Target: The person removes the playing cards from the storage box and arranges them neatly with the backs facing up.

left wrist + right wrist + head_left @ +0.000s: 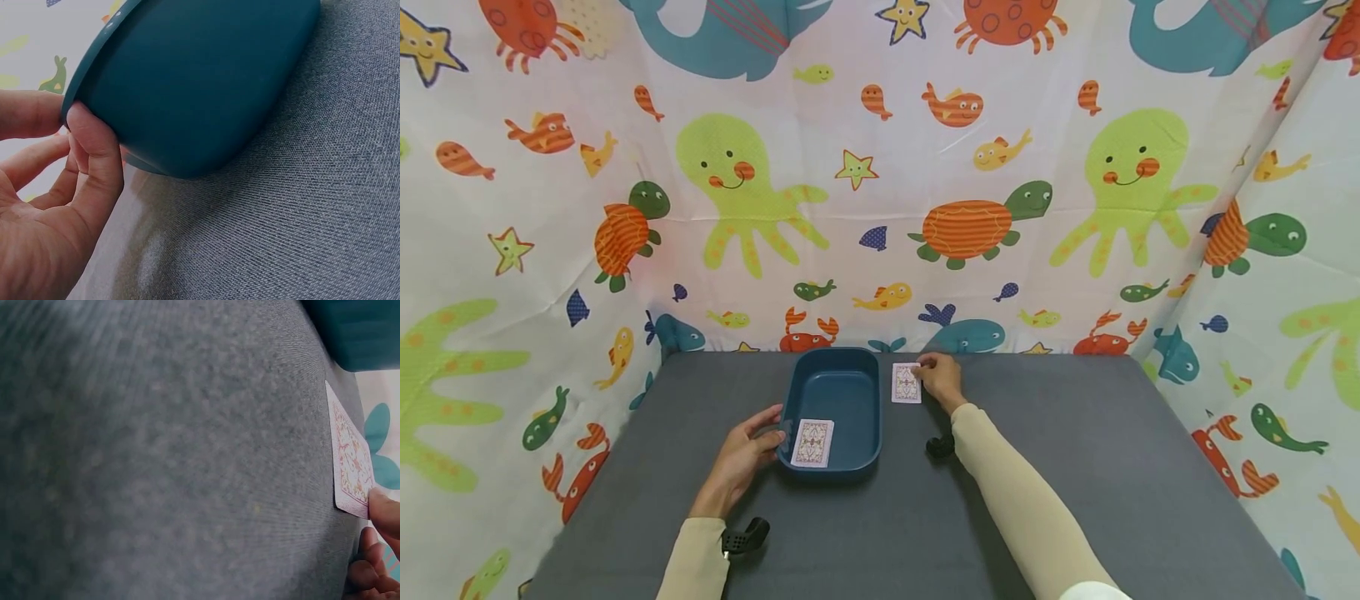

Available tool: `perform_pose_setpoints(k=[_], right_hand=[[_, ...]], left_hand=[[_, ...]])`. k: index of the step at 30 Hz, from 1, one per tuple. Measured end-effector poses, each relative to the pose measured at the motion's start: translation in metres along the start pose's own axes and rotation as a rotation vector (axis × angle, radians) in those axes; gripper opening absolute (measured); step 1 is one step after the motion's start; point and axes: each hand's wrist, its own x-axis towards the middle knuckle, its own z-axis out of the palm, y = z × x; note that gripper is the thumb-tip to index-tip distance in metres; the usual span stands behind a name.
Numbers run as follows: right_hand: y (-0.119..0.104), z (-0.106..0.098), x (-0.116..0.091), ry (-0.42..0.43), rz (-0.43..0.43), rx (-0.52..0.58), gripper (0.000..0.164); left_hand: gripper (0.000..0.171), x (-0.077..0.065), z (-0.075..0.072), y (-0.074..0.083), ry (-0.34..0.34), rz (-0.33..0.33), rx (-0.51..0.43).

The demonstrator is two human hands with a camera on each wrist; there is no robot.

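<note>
A blue plastic tray point(842, 358) with rounded corners stands on the grey cloth. Its left rim is pinched between the thumb and fingers of my left hand point(741, 458); the left wrist view shows the outside wall of the tray point(206, 81) close up. Inside the tray, at its near left, playing cards point(812, 443) lie with their patterned backs up. To the right of the tray my right hand point(942, 377) pinches the right edge of another patterned playing card point(906, 385). In the right wrist view the thumb lies on a corner of this card point(353, 456).
Grey cloth point(1075, 467) covers the table. Behind and at both sides hangs a white curtain point(880, 250) printed with sea animals. A black wrist strap point(745, 537) is on the left wrist, and another dark strap point(940, 447) is by the right wrist.
</note>
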Motion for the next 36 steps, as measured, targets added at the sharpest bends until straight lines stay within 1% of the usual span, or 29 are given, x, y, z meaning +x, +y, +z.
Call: perform_pose_setpoints(k=[6,10,16,21,28,36], right_hand=[[0.000,-0.001,0.001,-0.009,-0.060,-0.064,0.022],[0.000,-0.001,0.000,-0.001,-0.055,-0.076,0.022],[-0.005,-0.007,-0.003,0.009,-0.010,0.011,0.023],[-0.010,-0.017,-0.009,0.000,0.006,0.093,0.027],[-0.020,-0.028,-0.020,0.017,-0.042,0.149,0.028],[-0.031,-0.040,-0.043,0.010,-0.120,0.183,0.028]], left_hand=[[0.052,0.000,0.001,0.000,0.000,-0.003,-0.005],[0.052,0.000,0.001,0.001,-0.005,0.002,-0.008],[0.053,-0.001,0.001,0.003,-0.009,0.020,-0.003],[0.053,0.000,0.001,0.003,-0.011,0.014,-0.001],[0.051,0.000,0.002,0.002,0.010,0.014,-0.004],[0.052,-0.003,0.005,-0.001,0.044,0.021,-0.013]])
